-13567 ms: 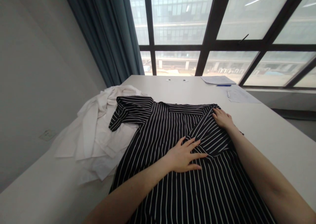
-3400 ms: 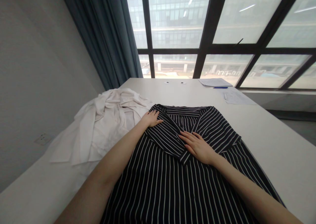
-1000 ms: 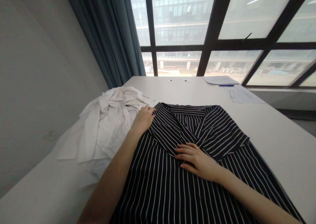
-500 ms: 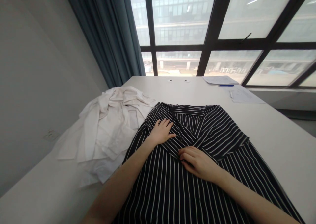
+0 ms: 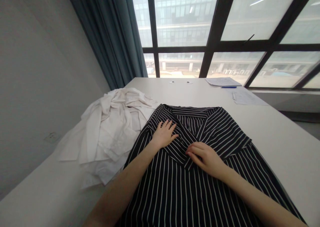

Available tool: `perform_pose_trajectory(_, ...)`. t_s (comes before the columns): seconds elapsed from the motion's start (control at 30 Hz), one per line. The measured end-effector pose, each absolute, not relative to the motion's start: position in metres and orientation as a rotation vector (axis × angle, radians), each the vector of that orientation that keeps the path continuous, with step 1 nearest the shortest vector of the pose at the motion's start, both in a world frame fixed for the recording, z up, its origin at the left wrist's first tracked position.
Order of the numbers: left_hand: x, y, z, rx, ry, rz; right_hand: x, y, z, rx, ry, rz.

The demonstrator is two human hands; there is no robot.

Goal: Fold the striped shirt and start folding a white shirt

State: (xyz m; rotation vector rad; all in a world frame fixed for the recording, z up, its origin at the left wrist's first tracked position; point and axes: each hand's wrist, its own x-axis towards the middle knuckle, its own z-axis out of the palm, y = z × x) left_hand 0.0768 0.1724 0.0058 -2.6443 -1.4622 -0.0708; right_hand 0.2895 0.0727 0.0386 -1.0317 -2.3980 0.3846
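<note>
A black shirt with white stripes (image 5: 182,193) lies spread on the white table, its wide collar (image 5: 227,130) at the far end and the front crossing in a V. My left hand (image 5: 164,133) rests flat on the left side of the collar, fingers spread. Close to the point of the V, my right hand (image 5: 206,157) is curled, with thumb and fingers pinched on the shirt's collar edge. Its fingertips partly hide the cloth there. A small pointed flap of striped cloth shows just below these fingertips.
A heap of white cloth (image 5: 110,127) lies left of the shirt. Papers (image 5: 222,81) and a blue pen (image 5: 228,87) are at the far right of the table (image 5: 282,143). Beyond stand a blue curtain (image 5: 112,37) and a dark-framed window (image 5: 185,49).
My right hand has shifted a little to the right and away from me, and a pointed flap of cloth now shows below it. My left hand stays almost where it was.
</note>
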Motion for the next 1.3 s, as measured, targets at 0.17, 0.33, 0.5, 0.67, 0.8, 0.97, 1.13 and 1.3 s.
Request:
perform_pose_trajectory(0.17,0.077,0.173,0.004,-2.644,-1.46,-0.066,0.318,0.101,0.034,-1.413,-2.167,0.263)
perform_pose_trajectory(0.33,0.076,0.174,0.003,-2.65,-1.459,-0.061,0.33,0.11,0.021,-1.562,-2.163,0.502)
perform_pose_trajectory(0.5,0.076,0.173,0.004,-2.642,-1.455,-0.054,0.328,0.107,0.023,-1.54,-2.078,0.705)
perform_pose_trajectory(0.67,0.076,0.172,0.005,-2.658,-1.443,-0.063,0.335,0.11,0.025,-1.494,-2.056,0.663)
perform_pose_trajectory(0.8,0.076,0.172,0.005,-2.661,-1.442,-0.071,0.337,0.111,0.021,-1.532,-2.141,0.49)
perform_pose_trajectory(0.97,0.077,0.172,0.006,-2.644,-1.455,-0.059,0.325,0.104,0.017,-1.383,-2.186,0.163)
perform_pose_trajectory(1.13,0.08,0.171,0.008,-2.629,-1.461,-0.085,0.311,0.094,0.006,-1.194,-2.365,0.076)
perform_pose_trajectory(1.3,0.08,0.171,0.008,-2.661,-1.425,-0.079,0.307,0.092,-0.009,-1.195,-2.506,0.052)
